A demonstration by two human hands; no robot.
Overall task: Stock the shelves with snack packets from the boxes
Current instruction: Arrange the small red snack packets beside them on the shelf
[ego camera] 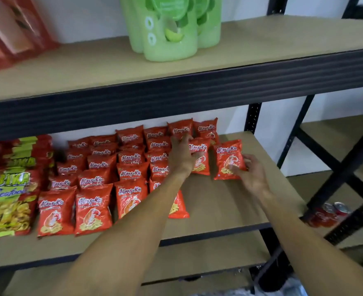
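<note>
- Dark metal rack against a white wall. The top shelf point(261, 52) has green plastic tubs point(170, 39) on it, and the middle shelf point(229, 201) holds the snacks
- Far left of the middle shelf: big yellow-and-red snack bags point(12, 199)
- Right beside those, rows of small red snack packets point(95, 210) run front to back
- left hand point(181, 155) is at the right end of the rows, fingers point(183, 138) spread wide, tips on a back-row packet point(179, 128), not wrapped round anything
- right hand point(252, 174) pinches the held packet point(228, 159) by its lower corner, upright, just right of the rows
- Lower right, on another shelf: red cans point(327, 214)
</note>
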